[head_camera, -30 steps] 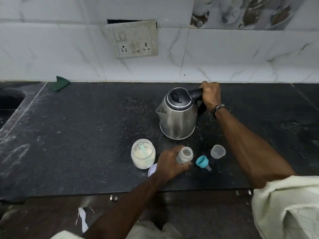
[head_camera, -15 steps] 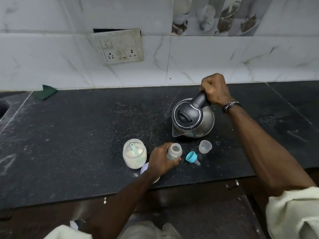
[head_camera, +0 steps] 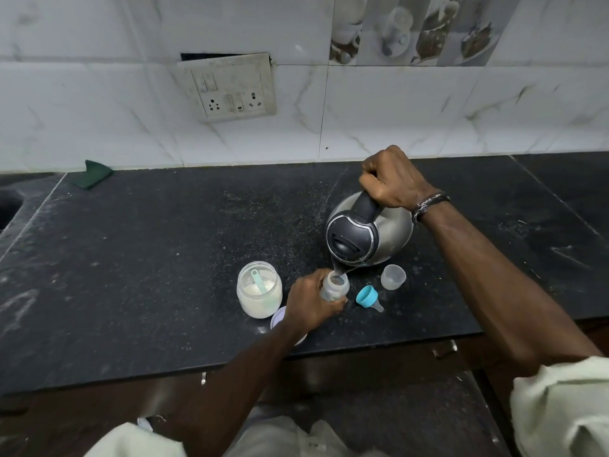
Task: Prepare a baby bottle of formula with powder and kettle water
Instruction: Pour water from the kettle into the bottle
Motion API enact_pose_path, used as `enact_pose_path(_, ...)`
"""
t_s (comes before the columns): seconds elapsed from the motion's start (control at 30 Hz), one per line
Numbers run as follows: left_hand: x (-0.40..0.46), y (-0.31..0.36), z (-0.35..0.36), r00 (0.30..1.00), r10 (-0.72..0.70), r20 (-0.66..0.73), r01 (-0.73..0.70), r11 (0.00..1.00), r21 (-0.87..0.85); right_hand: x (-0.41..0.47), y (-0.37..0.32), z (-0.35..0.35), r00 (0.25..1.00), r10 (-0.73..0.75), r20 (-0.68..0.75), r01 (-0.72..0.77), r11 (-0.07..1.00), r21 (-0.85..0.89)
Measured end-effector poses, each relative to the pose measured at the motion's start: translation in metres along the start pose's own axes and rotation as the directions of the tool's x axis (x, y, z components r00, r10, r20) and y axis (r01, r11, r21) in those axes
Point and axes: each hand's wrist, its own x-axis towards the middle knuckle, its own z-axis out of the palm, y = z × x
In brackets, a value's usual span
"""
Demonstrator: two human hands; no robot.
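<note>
My right hand (head_camera: pixel 393 179) grips the black handle of a steel kettle (head_camera: pixel 369 234), which is tipped forward with its spout right over the mouth of a small clear baby bottle (head_camera: pixel 335 285). The bottle stands on the black counter (head_camera: pixel 164 258), and my left hand (head_camera: pixel 309 303) holds it round its side. Left of the bottle stands an open jar of white powder (head_camera: pixel 259 290) with a teal scoop inside. A blue teat ring (head_camera: pixel 367 296) lies to the bottle's right, and a clear cap (head_camera: pixel 392 277) stands beyond it.
A round lid (head_camera: pixel 278 319) lies half hidden under my left wrist near the counter's front edge. A green cloth (head_camera: pixel 94 178) sits at the back left by the tiled wall. A socket plate (head_camera: pixel 230 87) hangs on the wall. A sink edge shows at far left.
The kettle has been lifted, brought forward and tipped until its spout reaches the bottle's mouth. My left hand has stayed on the bottle.
</note>
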Motion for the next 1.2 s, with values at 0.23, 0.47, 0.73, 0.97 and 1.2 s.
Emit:
enact_pose_path(0.23, 0.000, 0.000, -0.002, 1.000, 0.015, 0.013, -0.016, 1.000, 0.010, 0.002, -0.012, -0.005, 0.997, -0.070, 0.031, 0.072, 0.995, -0.075)
enact_pose_path(0.47, 0.000, 0.001, -0.001, 1.000, -0.002, 0.010, 0.002, 1.000, -0.007, 0.000, -0.020, -0.008, 0.994, -0.100, 0.045, 0.106, 0.981, -0.165)
enact_pose_path(0.73, 0.001, 0.001, -0.002, 1.000, 0.015, 0.000, -0.015, 1.000, -0.003, -0.003, -0.032, -0.012, 0.990, -0.132, 0.043, 0.138, 0.966, -0.219)
enact_pose_path(0.97, 0.001, 0.001, -0.002, 1.000, 0.007, 0.008, -0.007, 1.000, 0.003, -0.005, -0.035, -0.013, 0.991, -0.121, 0.050, 0.130, 0.962, -0.242)
enact_pose_path(1.2, 0.001, 0.002, -0.003, 1.000, 0.013, 0.004, -0.013, 1.000, 0.014, -0.006, -0.037, -0.010, 0.989, -0.142, 0.048, 0.149, 0.957, -0.247)
